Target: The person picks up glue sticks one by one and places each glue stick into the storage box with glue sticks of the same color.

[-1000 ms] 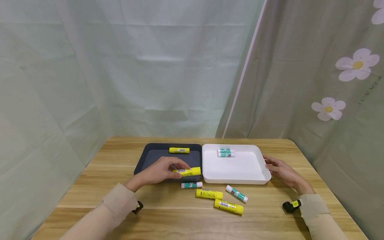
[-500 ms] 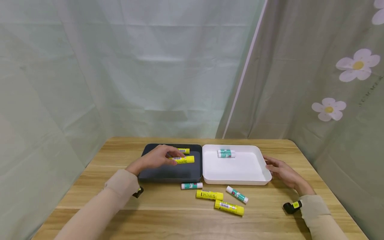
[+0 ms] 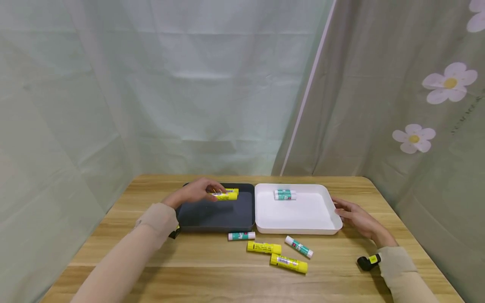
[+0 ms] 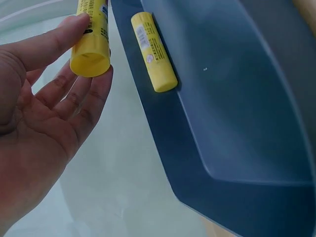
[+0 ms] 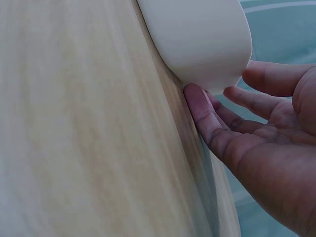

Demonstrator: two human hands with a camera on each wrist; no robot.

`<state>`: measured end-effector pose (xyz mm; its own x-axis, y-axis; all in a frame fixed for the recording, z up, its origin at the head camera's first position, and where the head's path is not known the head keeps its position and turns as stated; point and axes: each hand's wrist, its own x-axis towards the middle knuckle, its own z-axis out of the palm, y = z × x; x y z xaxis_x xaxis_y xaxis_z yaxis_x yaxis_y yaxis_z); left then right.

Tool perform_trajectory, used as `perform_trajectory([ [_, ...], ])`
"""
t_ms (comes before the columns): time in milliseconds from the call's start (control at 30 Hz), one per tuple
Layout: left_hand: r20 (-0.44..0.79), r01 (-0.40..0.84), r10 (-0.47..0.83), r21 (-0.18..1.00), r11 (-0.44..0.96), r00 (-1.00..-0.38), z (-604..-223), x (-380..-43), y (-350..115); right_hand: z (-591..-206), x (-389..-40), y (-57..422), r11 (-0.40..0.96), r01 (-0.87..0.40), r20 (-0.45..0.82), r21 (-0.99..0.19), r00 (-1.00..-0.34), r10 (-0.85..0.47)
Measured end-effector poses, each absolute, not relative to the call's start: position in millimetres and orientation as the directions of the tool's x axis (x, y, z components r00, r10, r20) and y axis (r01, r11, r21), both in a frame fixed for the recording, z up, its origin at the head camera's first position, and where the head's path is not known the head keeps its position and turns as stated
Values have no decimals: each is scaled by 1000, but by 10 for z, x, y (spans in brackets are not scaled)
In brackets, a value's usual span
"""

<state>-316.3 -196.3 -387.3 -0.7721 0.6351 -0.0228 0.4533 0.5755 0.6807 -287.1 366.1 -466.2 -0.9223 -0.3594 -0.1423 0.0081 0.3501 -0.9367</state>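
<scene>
My left hand [image 3: 197, 191] pinches a yellow glue stick [image 4: 92, 42] between thumb and fingers, holding it over the back of the dark tray [image 3: 217, 216]. A second yellow glue stick [image 4: 154, 52] lies in that tray along its back wall, partly hidden in the head view by the held one. At the outer right end of the white tray [image 3: 299, 216], my right hand [image 3: 358, 216] touches the wall with thumb and fingertips, its fingers fairly relaxed. Two green-and-white glue sticks [image 3: 285, 196] lie side by side toward the back of the white tray.
In front of the trays, the wooden table [image 3: 204, 269] bears two yellow glue sticks, one farther left [image 3: 264, 247] and one nearer [image 3: 289, 264]. A green-and-white glue stick [image 3: 241, 236] lies by the dark tray's front edge; another [image 3: 299, 246] lies slanted. Curtains hang behind.
My left hand has carried the yellow glue stick from the dark tray's front right toward its back, close to the one lying there. The right hand has stayed at the white tray.
</scene>
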Motion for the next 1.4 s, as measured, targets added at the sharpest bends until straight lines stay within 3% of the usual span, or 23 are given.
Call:
perform_trajectory([
  [233, -68, 443, 616, 634, 634, -785, -3871, -3265, -1897, -4667, -2856, 3669, 346, 10, -141, -938, -923, -358],
  [500, -46, 502, 660, 612, 612, -749, -3849, -3381, -1841, -4661, -2849, 3663, 350, 0, -138, -937, -920, -368],
  [1033, -146, 429, 604, 577, 696, -784, -3875, -3537, -1777, -4673, -2862, 3673, 355, -1, -140, -935, -917, -372],
  [1400, -124, 478, 608, 503, 720, -785, -3985, -3590, -1713, -4661, -2876, 3672, 331, 2, -137, -944, -913, -385],
])
